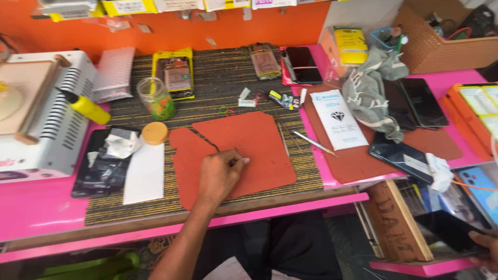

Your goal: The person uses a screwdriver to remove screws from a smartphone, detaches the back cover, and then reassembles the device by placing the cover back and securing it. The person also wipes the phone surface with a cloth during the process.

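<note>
Here left hand [220, 173] on red mat [244, 150] | white package [338, 119] beside | right hand [485, 248] perhaps holding phone [450, 229]

There are two hands: the left hand [220, 173] near the front edge of the bench [41, 212], and the right hand [485, 246] past its right end. There are two red mats: a cracked one [244, 150] in the middle and another [363, 161] toward the right edge. There is one glass jar [155, 98] and one round yellow lid [154, 133]. There is one grey cloth [371, 85]. There is one white machine [52, 114] at the left edge. There is one white packet [337, 119]. There are two dark phones [417, 103] side by side near the right edge. There is one basket [441, 46] in the back right corner.
</note>
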